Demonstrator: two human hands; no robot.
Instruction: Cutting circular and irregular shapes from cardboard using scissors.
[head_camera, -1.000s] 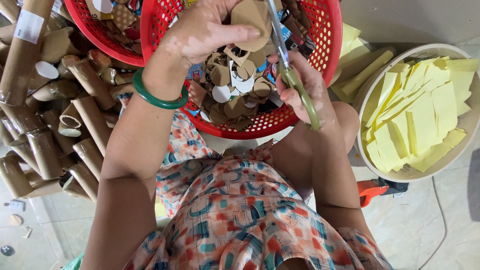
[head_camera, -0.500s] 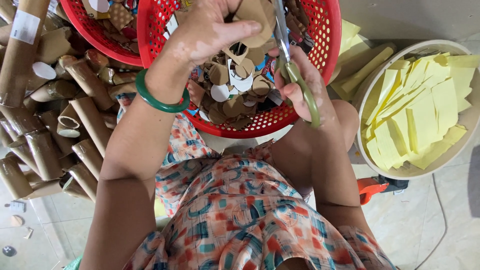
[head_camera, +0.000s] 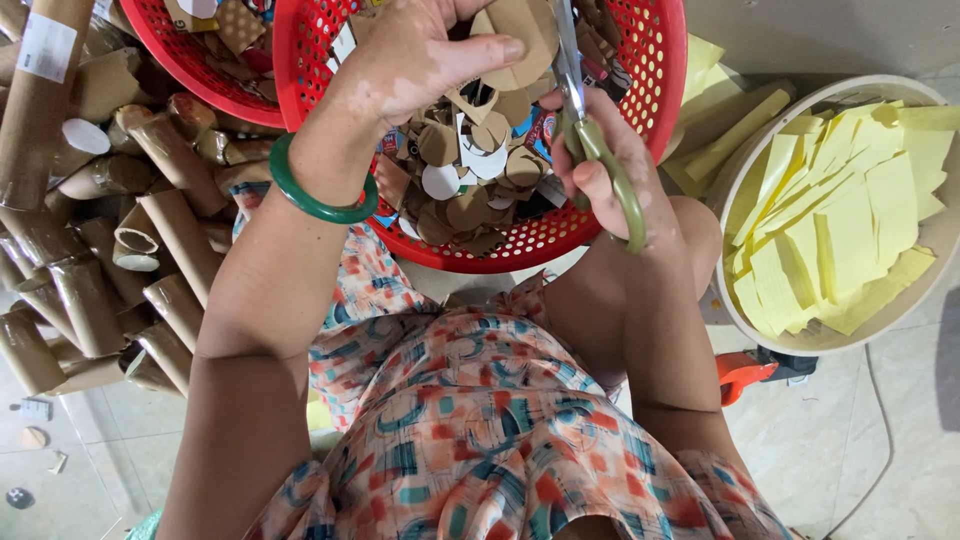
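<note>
My left hand (head_camera: 425, 55) grips a brown cardboard piece (head_camera: 522, 30) above a red plastic basket (head_camera: 660, 90). A green bangle (head_camera: 312, 190) sits on that wrist. My right hand (head_camera: 605, 165) holds green-handled scissors (head_camera: 590, 135), blades pointing up at the cardboard piece. Inside the basket lies a heap of small cardboard cutouts (head_camera: 470, 170), brown, white and printed.
A pile of brown cardboard tubes (head_camera: 110, 230) lies at the left. A second red basket (head_camera: 200, 60) sits at the upper left. A cream round basin (head_camera: 740, 310) at the right holds yellow paper pieces (head_camera: 840, 220). An orange tool (head_camera: 745, 372) lies on the tiled floor.
Both hands have shifted slightly up and to the right with the cardboard piece and scissors; the blades stay at the cardboard.
</note>
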